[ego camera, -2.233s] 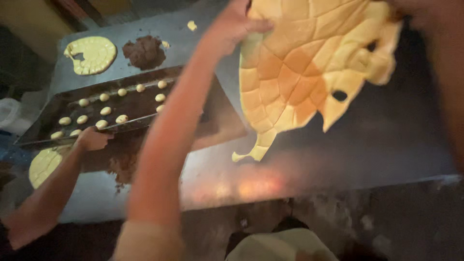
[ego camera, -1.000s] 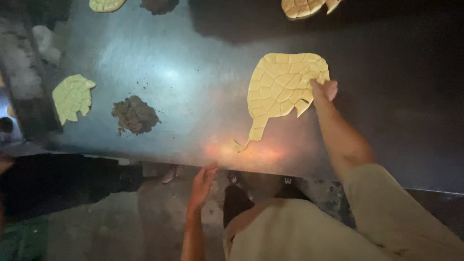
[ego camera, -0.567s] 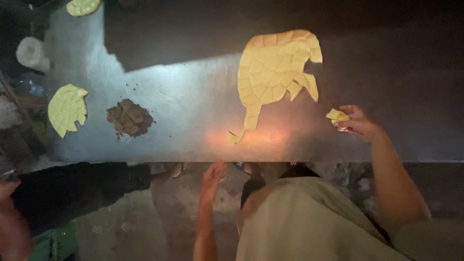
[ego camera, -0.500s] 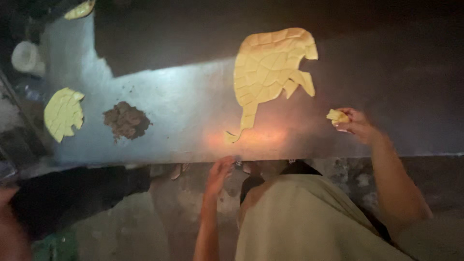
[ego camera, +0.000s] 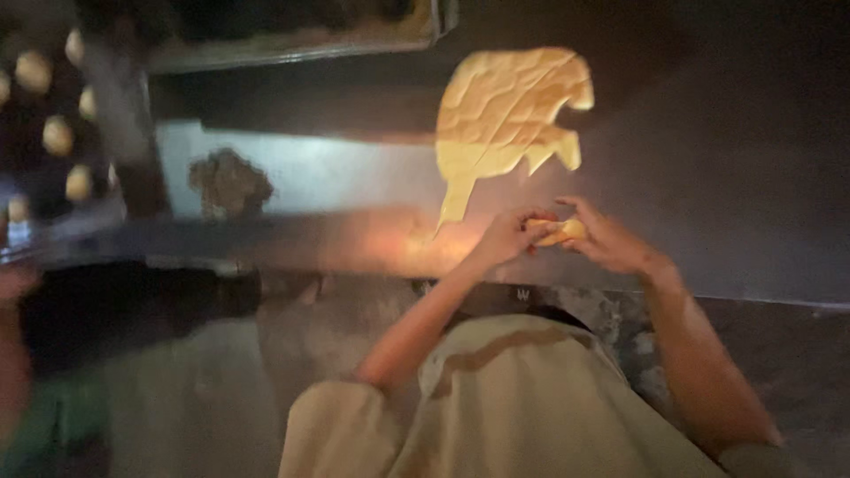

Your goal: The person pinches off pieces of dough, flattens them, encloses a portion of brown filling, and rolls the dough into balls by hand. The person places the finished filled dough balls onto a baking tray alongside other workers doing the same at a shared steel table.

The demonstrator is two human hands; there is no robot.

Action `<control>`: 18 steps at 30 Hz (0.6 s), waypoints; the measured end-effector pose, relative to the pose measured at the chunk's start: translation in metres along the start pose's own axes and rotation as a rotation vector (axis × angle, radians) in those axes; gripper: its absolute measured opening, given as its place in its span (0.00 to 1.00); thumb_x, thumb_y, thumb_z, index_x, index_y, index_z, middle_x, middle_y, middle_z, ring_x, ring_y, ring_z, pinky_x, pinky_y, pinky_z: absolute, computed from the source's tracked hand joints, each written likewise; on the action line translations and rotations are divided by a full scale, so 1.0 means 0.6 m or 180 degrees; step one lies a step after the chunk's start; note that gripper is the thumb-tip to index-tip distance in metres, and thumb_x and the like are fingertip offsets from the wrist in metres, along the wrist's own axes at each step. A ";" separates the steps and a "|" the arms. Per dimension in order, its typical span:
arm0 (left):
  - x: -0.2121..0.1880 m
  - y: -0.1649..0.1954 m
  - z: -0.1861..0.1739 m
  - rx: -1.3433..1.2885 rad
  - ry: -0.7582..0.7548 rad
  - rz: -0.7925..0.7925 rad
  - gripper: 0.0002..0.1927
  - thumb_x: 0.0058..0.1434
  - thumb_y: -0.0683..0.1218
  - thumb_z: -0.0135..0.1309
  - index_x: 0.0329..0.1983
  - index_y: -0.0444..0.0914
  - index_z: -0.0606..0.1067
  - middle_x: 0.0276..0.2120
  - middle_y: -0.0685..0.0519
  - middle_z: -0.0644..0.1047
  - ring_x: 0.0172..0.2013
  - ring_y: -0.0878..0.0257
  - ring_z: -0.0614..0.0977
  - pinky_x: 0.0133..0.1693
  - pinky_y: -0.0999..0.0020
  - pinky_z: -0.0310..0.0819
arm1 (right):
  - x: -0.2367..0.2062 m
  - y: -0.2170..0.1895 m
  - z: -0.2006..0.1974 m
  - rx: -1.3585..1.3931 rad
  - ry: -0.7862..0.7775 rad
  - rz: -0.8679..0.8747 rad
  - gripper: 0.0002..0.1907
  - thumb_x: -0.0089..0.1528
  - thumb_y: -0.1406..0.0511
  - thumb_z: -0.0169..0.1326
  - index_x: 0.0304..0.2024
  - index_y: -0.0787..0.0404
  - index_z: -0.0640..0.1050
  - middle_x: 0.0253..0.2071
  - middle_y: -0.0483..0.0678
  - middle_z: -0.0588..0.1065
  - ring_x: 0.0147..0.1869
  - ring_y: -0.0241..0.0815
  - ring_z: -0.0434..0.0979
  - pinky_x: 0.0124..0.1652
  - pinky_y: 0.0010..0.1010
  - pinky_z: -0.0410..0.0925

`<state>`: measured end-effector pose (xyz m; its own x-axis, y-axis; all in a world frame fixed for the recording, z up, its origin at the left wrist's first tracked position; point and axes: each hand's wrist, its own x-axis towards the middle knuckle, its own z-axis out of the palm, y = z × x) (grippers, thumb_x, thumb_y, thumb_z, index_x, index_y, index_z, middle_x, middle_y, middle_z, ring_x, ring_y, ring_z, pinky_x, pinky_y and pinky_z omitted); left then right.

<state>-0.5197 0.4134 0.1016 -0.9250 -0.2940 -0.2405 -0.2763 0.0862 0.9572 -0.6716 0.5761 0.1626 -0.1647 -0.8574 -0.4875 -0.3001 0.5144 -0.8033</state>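
A small lump of yellow dough [ego camera: 561,233] sits between my two hands at the near edge of the steel table [ego camera: 354,177]. My left hand [ego camera: 506,237] cups it from the left and my right hand [ego camera: 604,239] closes on it from the right. Just beyond my hands lies a large flat sheet of yellow dough [ego camera: 509,115], scored into pieces, with a thin tail pointing toward me.
A brown crumbly heap [ego camera: 228,181] lies on the table to the left. A dark tray with several small dough balls [ego camera: 55,133] is at the far left. Another person's arm [ego camera: 13,354] shows at the lower left edge.
My left hand has come up from below the table edge and joined my right hand on the dough lump. The view has shifted closer to the table.
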 end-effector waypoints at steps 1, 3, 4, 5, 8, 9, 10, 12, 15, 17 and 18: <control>-0.017 -0.014 -0.011 -0.0206 -0.0097 -0.0388 0.22 0.70 0.50 0.56 0.59 0.30 0.77 0.44 0.40 0.82 0.34 0.56 0.80 0.36 0.60 0.77 | 0.001 -0.002 -0.003 -0.0605 -0.0110 0.0284 0.32 0.65 0.60 0.53 0.70 0.55 0.61 0.53 0.55 0.76 0.56 0.46 0.78 0.55 0.40 0.71; -0.074 -0.049 -0.062 -0.0725 0.0501 -0.0514 0.21 0.70 0.49 0.54 0.59 0.31 0.76 0.45 0.44 0.81 0.37 0.60 0.82 0.37 0.64 0.80 | 0.000 0.004 -0.013 -0.1339 -0.0830 0.0017 0.20 0.66 0.58 0.51 0.58 0.59 0.75 0.47 0.54 0.78 0.51 0.49 0.81 0.53 0.40 0.73; -0.105 -0.066 -0.095 -0.0976 0.0779 -0.0540 0.21 0.70 0.49 0.53 0.59 0.32 0.75 0.46 0.47 0.81 0.38 0.62 0.83 0.38 0.67 0.82 | 0.000 0.008 -0.019 -0.1441 -0.0730 0.0018 0.21 0.64 0.59 0.54 0.58 0.58 0.75 0.49 0.52 0.78 0.53 0.48 0.79 0.54 0.41 0.72; -0.147 -0.082 -0.127 -0.1363 0.1101 -0.0433 0.19 0.70 0.49 0.51 0.58 0.34 0.73 0.46 0.48 0.80 0.39 0.62 0.84 0.39 0.68 0.83 | 0.000 0.012 -0.026 -0.1545 -0.0595 -0.0012 0.22 0.62 0.59 0.57 0.57 0.57 0.75 0.50 0.50 0.78 0.55 0.46 0.77 0.54 0.41 0.71; -0.279 -0.116 -0.222 -0.2229 0.1879 -0.0430 0.16 0.71 0.48 0.49 0.58 0.37 0.71 0.46 0.52 0.76 0.41 0.63 0.83 0.40 0.66 0.84 | 0.025 -0.004 -0.039 -0.0176 -0.0253 -0.0017 0.26 0.60 0.63 0.57 0.61 0.57 0.72 0.48 0.52 0.79 0.52 0.49 0.79 0.50 0.43 0.74; -0.325 -0.125 -0.238 -0.2752 0.1923 -0.0467 0.18 0.73 0.51 0.48 0.58 0.34 0.72 0.46 0.50 0.78 0.40 0.62 0.82 0.39 0.68 0.82 | 0.042 -0.019 -0.040 0.0573 -0.0183 0.0051 0.28 0.59 0.65 0.56 0.63 0.57 0.71 0.46 0.53 0.80 0.49 0.51 0.81 0.47 0.43 0.77; -0.363 -0.133 -0.247 -0.3277 0.1950 -0.0486 0.21 0.74 0.53 0.48 0.58 0.32 0.72 0.46 0.47 0.80 0.40 0.62 0.82 0.38 0.69 0.80 | 0.061 -0.036 -0.029 0.1047 -0.0126 -0.0251 0.26 0.63 0.65 0.56 0.64 0.62 0.72 0.49 0.56 0.78 0.50 0.51 0.79 0.47 0.44 0.76; -0.413 -0.147 -0.235 -0.3225 0.2098 -0.0366 0.15 0.74 0.52 0.51 0.53 0.36 0.70 0.42 0.50 0.79 0.39 0.62 0.81 0.33 0.71 0.76 | 0.123 -0.082 0.001 0.1801 -0.0019 -0.1092 0.26 0.67 0.64 0.51 0.67 0.65 0.67 0.58 0.55 0.71 0.58 0.48 0.75 0.53 0.43 0.75; -0.430 -0.173 -0.207 -0.3089 0.2383 -0.0482 0.12 0.69 0.51 0.53 0.50 0.41 0.71 0.37 0.54 0.78 0.38 0.64 0.80 0.35 0.70 0.77 | 0.250 -0.145 0.093 0.0400 0.0888 -0.2274 0.38 0.72 0.67 0.52 0.79 0.70 0.50 0.78 0.63 0.55 0.80 0.59 0.55 0.69 0.46 0.57; -0.444 -0.191 -0.174 -0.3137 0.2551 -0.0616 0.11 0.69 0.50 0.53 0.49 0.41 0.72 0.37 0.54 0.77 0.39 0.65 0.80 0.40 0.69 0.79 | 0.298 -0.151 0.173 -0.0918 0.1463 -0.1614 0.43 0.58 0.61 0.66 0.69 0.71 0.60 0.65 0.67 0.64 0.67 0.65 0.67 0.61 0.45 0.62; -0.446 -0.200 -0.167 -0.3216 0.2610 -0.0570 0.10 0.71 0.49 0.53 0.48 0.39 0.72 0.38 0.54 0.77 0.39 0.64 0.80 0.42 0.68 0.79 | 0.315 -0.148 0.217 -0.0797 0.1082 -0.1139 0.42 0.58 0.60 0.63 0.69 0.67 0.62 0.62 0.63 0.69 0.63 0.61 0.71 0.60 0.44 0.64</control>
<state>-0.2129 0.3866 0.0675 -0.3710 -0.7471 -0.5515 0.2691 -0.6549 0.7062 -0.5535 0.3701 0.0971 -0.2930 -0.9557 -0.0279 -0.6004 0.2066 -0.7725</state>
